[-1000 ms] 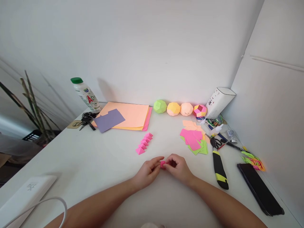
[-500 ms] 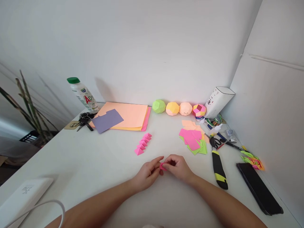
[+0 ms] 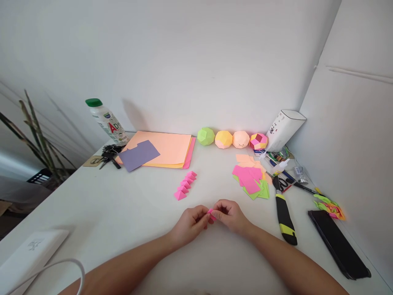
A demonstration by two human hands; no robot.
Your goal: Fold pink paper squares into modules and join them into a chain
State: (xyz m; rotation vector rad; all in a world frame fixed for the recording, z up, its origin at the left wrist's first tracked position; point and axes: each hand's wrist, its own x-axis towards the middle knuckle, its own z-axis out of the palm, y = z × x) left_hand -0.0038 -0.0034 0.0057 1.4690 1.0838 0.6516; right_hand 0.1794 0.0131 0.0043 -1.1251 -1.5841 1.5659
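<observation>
A small folded piece of pink paper (image 3: 211, 213) is pinched between my two hands, low over the white table. My left hand (image 3: 192, 223) grips its left side with thumb and fingers. On the other side, my right hand (image 3: 231, 215) is closed on it with thumb and forefinger. Fingers cover most of the paper, so its exact shape is hidden. Just beyond my hands stands a slanting row of folded pink paper units (image 3: 185, 186). Flat pink paper pieces (image 3: 250, 178) lie over green and peach ones further right.
Several faceted paper balls (image 3: 223, 139) line the wall. Coloured sheets (image 3: 167, 147) with a purple piece (image 3: 139, 155) lie back left, near a bottle (image 3: 107, 123) and keys (image 3: 110, 155). A cutter (image 3: 285, 219), a phone (image 3: 339, 245) and scissors (image 3: 280, 183) are on the right; a power bank (image 3: 32, 256) is front left.
My left fingers, partly stretched out before, have closed in on the pink paper. The paper has turned slightly between my hands. My right hand keeps its pinch.
</observation>
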